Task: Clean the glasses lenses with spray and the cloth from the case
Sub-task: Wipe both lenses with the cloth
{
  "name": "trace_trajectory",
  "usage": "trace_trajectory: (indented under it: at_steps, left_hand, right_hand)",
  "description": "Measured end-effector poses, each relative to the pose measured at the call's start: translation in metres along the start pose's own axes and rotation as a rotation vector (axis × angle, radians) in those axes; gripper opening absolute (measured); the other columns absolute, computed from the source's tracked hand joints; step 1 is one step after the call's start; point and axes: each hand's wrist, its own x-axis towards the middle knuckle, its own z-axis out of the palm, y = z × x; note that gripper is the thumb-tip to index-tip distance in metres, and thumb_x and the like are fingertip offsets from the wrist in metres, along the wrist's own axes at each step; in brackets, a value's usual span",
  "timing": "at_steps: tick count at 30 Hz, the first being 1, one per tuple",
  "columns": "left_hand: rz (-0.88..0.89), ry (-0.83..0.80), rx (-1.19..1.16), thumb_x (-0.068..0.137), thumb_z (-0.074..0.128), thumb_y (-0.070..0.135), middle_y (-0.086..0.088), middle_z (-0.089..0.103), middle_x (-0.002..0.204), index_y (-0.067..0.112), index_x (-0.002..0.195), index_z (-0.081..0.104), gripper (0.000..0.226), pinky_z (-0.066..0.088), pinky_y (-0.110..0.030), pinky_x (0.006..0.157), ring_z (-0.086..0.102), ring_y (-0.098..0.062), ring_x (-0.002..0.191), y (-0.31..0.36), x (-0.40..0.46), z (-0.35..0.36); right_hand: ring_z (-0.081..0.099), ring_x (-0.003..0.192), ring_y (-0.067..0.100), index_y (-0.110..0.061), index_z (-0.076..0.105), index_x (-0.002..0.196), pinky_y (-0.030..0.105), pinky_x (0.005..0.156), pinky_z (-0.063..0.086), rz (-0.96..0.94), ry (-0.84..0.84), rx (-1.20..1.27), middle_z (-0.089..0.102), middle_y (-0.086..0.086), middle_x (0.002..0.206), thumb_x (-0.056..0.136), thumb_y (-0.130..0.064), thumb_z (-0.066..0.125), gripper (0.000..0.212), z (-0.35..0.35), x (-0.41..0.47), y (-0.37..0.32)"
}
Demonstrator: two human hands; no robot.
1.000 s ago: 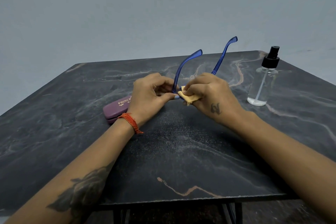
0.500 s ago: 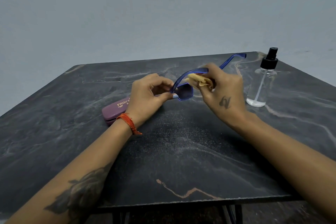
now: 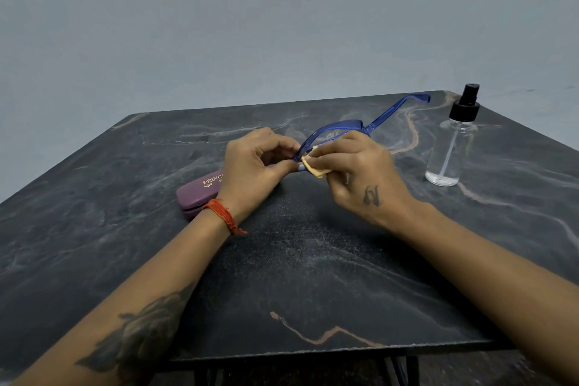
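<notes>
Head view: one pair of blue glasses (image 3: pixel 338 131) held above the table (image 3: pixel 94 197), temples running away toward the far right; left hand (image 3: pixel 253 166) pinches the frame's near end; right hand (image 3: pixel 354 172) pinches one yellow cloth (image 3: pixel 315 168) against it; one closed purple case (image 3: pixel 200 193) reads "PRINC"; one spray bottle (image 3: pixel 451 147) stands upright at right.

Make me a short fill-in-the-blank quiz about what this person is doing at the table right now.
1. The right hand pinches a small ____ cleaning cloth against the glasses.
2. The translucent blue plastic glasses are steadied by the ____ hand.
3. The clear spray bottle with the black pump top stands ____ on the dark marble table.
4. The purple glasses case lies ____, partly behind the left wrist.

Missing words: yellow; left; upright; closed
</notes>
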Motion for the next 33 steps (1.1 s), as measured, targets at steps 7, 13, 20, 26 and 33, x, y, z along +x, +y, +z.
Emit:
trace_trajectory:
  at_steps: [7, 13, 20, 26, 33]
  left_hand:
    - [0.015, -0.005, -0.011, 0.065, 0.074, 0.007, 0.003, 0.062, 0.072, 0.016, 0.084, 0.07, 0.021, 0.044, -0.008, 0.063, 0.058, -0.002, 0.068, -0.001, 0.001, -0.002]
    - [0.028, 0.011, -0.029, 0.065, 0.074, 0.004, 0.008, 0.062, 0.073, 0.019, 0.085, 0.069, 0.025, 0.044, -0.007, 0.063, 0.058, 0.003, 0.067, -0.001, 0.001, -0.003]
    - [0.036, 0.012, -0.011, 0.065, 0.075, 0.004, 0.011, 0.06, 0.072, 0.012, 0.083, 0.071, 0.02, 0.041, -0.005, 0.064, 0.058, 0.005, 0.068, -0.003, 0.001, -0.003]
    - [0.042, 0.034, -0.023, 0.065, 0.075, 0.002, 0.014, 0.058, 0.071, 0.014, 0.084, 0.07, 0.024, 0.04, -0.004, 0.062, 0.057, 0.008, 0.066, -0.002, 0.002, -0.003]
    - [0.018, 0.013, -0.038, 0.066, 0.074, -0.002, 0.013, 0.059, 0.071, 0.015, 0.087, 0.071, 0.027, 0.043, -0.007, 0.062, 0.058, 0.004, 0.065, -0.002, 0.002, -0.003]
  right_hand:
    - [0.055, 0.069, 0.03, -0.004, 0.074, 0.076, 0.028, 0.055, 0.045, 0.038, 0.019, -0.268, 0.066, 0.011, 0.076, 0.069, -0.001, 0.059, 0.017, 0.0, 0.0, -0.007]
    - [0.053, 0.077, 0.035, 0.0, 0.069, 0.088, 0.036, 0.056, 0.049, 0.069, -0.022, -0.254, 0.06, 0.018, 0.085, 0.071, 0.009, 0.057, 0.023, 0.006, -0.001, -0.007]
    - [0.058, 0.081, 0.035, -0.006, 0.074, 0.097, 0.031, 0.07, 0.042, 0.058, -0.1, -0.119, 0.064, 0.02, 0.095, 0.066, 0.008, 0.062, 0.036, 0.004, 0.0, -0.009]
    - [0.055, 0.068, 0.029, -0.01, 0.078, 0.08, 0.027, 0.056, 0.046, 0.011, -0.031, -0.156, 0.065, 0.01, 0.073, 0.07, -0.007, 0.048, 0.032, -0.005, 0.002, -0.011]
    - [0.054, 0.072, 0.033, -0.003, 0.073, 0.077, 0.031, 0.053, 0.047, 0.085, 0.026, -0.314, 0.062, 0.015, 0.081, 0.063, 0.008, 0.068, 0.018, -0.002, 0.001, -0.007]
